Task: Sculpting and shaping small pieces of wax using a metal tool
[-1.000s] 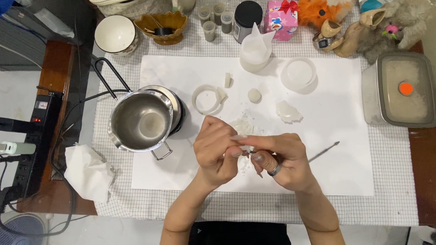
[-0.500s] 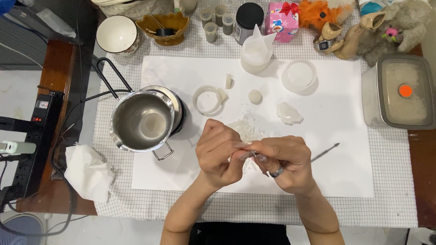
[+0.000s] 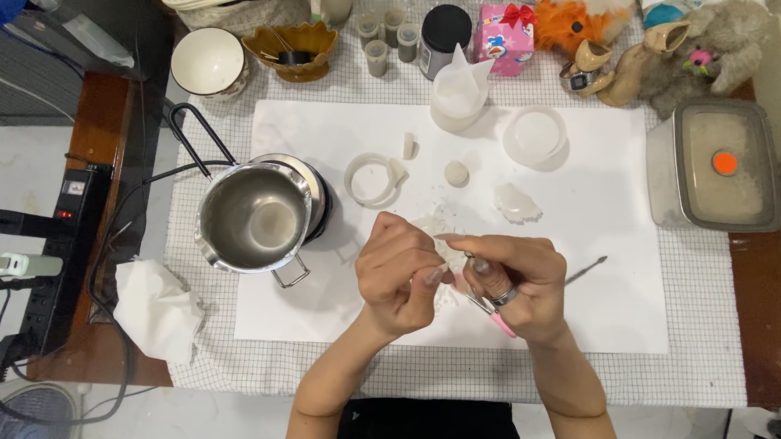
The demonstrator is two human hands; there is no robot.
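Overhead view of a counter (image 3: 696,373) covered with a checked cloth and a white paper sheet (image 3: 604,289). At the far left edge a black power strip (image 3: 54,252) lies with cables, and a crumpled white tissue (image 3: 157,309) sits just beside it on the cloth. To its right a steel pot (image 3: 254,218) with a black handle stands on the sheet, and near it lies a clear round ring mould (image 3: 371,178).

In the middle, both hands meet over the sheet. The left hand (image 3: 397,276) has its grip pressed together, thumb and fingertips pinching a small translucent white piece (image 3: 449,254). The right hand (image 3: 516,280), wearing a ring, touches the same piece from the other side; its grip is closed around a slim pink-handled tool (image 3: 493,313), whose metal end (image 3: 586,271) sticks out to the right. The piece sits between the two hands, held above the sheet near some white scraps.

Further right lie a white lump (image 3: 517,203) and a round clear dish (image 3: 534,136). At the far right stands a lidded container (image 3: 722,165) with an orange dot, and plush toys (image 3: 664,41) line the back edge.
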